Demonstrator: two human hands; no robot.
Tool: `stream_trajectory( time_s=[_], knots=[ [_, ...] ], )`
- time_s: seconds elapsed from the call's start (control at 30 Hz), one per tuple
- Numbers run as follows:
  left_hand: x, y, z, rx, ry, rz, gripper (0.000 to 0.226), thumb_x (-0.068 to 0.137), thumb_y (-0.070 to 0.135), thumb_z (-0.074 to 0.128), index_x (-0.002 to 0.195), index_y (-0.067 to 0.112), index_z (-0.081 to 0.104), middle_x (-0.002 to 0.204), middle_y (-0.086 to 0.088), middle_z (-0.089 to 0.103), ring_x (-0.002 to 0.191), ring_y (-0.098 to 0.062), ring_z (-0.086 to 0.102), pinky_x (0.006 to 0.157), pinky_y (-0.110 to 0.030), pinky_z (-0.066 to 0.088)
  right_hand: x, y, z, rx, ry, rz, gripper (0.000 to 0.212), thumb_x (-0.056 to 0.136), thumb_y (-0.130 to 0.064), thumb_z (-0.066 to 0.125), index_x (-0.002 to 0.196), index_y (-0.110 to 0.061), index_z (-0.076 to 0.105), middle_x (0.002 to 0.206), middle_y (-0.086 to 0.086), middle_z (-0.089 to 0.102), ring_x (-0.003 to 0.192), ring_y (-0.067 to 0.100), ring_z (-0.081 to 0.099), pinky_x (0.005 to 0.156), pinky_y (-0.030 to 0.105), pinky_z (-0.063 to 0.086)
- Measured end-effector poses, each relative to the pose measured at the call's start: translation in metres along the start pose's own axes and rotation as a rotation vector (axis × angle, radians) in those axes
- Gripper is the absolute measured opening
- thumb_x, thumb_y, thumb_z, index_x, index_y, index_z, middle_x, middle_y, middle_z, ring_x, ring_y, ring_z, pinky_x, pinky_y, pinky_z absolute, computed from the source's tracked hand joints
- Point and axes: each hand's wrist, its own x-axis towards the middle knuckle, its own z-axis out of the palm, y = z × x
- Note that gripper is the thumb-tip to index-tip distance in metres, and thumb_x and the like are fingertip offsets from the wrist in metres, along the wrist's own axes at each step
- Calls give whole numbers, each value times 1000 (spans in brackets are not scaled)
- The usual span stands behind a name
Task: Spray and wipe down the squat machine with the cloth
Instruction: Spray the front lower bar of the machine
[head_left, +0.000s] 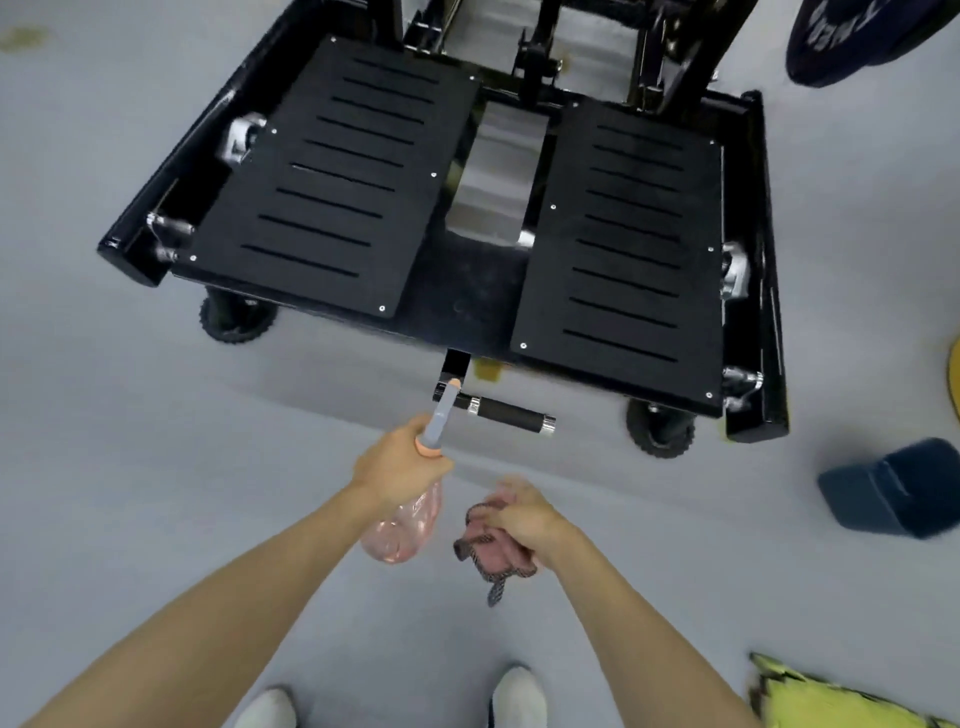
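Gripping spray bottle (408, 525) at the neck in left hand (400, 462), nozzle toward squat machine (467, 296) just ahead. Clutching cloth (491, 553) bunched in right hand (524, 517) — hands near, not touching. Probably soft, light, limp — best held wadded for wiping; rigid footplates (332, 171) likely fine under firm pressure.

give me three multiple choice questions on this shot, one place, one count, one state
1. How many slotted black foot plates does the squat machine have? A) two B) one C) four
2. What is the right hand doing? A) hanging empty B) gripping the pink cloth C) pressing a plate
3. Where is the spray bottle? A) on a foot plate B) under the cloth C) in the left hand

1 A, one lies left, one right; 2 B, cloth bunched in its fingers; 3 C, fingers wrap its neck.
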Motion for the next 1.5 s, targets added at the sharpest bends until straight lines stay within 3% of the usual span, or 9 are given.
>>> stream_trajectory(
  time_s=[0.07,0.13,0.27,0.43,0.6,0.73,0.9,1.17,1.5],
  knots=[
    [25,-19,14,17,8,25,18,74,23,61,76,35,48,65,13,55,73,-19,57,71,-31,42,34,3,-4,-79,-64,-1,59,87,13,55,138,-6,32,111,10,58,86,16,65,68,19,54],
    [57,-51,39,14,14,80,25,76,18,63,73,35,44,67,14,52,74,-17,53,68,-29,38,77,13,0,-285,-93,-5,40,88,-7,64,127,-2,53,105,7,66,72,7,62,60,14,51],
    [108,-87,74,52,1,208,29,68,23,64,88,34,45,83,13,48,86,-19,55,75,-31,41,149,26,7,-524,-119,10,44,82,-58,63,93,-16,73,85,2,74,71,17,65,67,30,54],
    [145,-106,112,123,8,353,37,74,21,66,103,35,48,80,15,49,94,-23,56,78,-32,38,215,45,9,-567,-25,12,48,89,-52,57,107,-9,69,101,6,73,93,25,68,85,36,54],
    [152,-106,128,74,-9,474,65,59,30,59,121,45,48,95,18,63,91,-20,59,91,-38,46,246,50,-10,-667,44,33,50,79,-56,59,103,-14,71,109,9,71,86,23,62,77,36,48],
    [146,-92,142,149,20,560,47,74,24,64,117,40,51,104,15,64,98,-20,59,90,-36,45,291,61,-44,-638,94,33,64,53,-61,61,98,-18,73,119,13,66,87,20,60,73,36,43],
    [140,-80,162,255,52,531,40,76,20,58,111,37,52,92,11,61,94,-24,59,77,-29,41,201,75,-26,-515,247,88,31,99,-27,44,74,-14,57,72,4,59,53,16,51,45,22,36],
    [135,-78,174,360,59,490,26,74,17,59,96,27,47,84,6,58,84,-26,55,68,-29,36,192,105,-31,-435,275,131,20,98,-26,46,91,-10,55,86,8,58,61,18,49,54,27,38],
    [124,-101,165,271,121,483,28,72,15,60,90,29,44,78,9,53,81,-25,52,66,-30,32,196,105,-16,-549,231,147,19,98,-32,44,94,-13,47,69,4,39,49,16,31,35,14,22]
  ],
)
